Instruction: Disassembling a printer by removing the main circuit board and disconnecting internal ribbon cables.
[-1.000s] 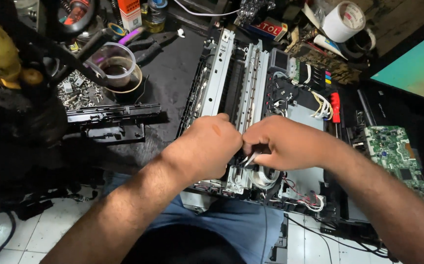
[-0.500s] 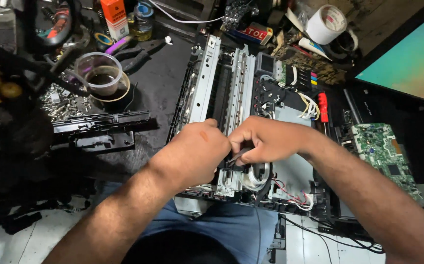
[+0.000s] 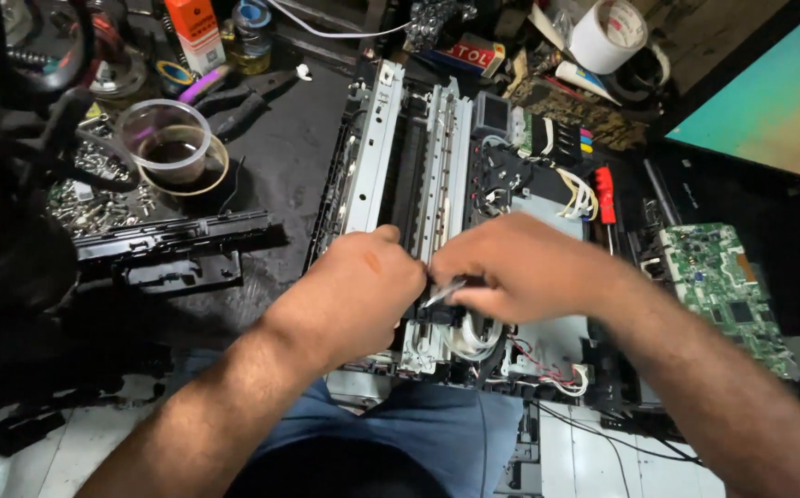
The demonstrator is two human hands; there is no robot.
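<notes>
Head view: left hand fisted, contents hidden, touching right hand, which pinches a thin silvery tool over the ribbed metal printer chassis.

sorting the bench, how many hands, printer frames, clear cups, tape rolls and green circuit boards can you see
hands: 2, left hand, right hand
printer frame: 1
clear cup: 1
tape roll: 1
green circuit board: 1
total: 6
</notes>
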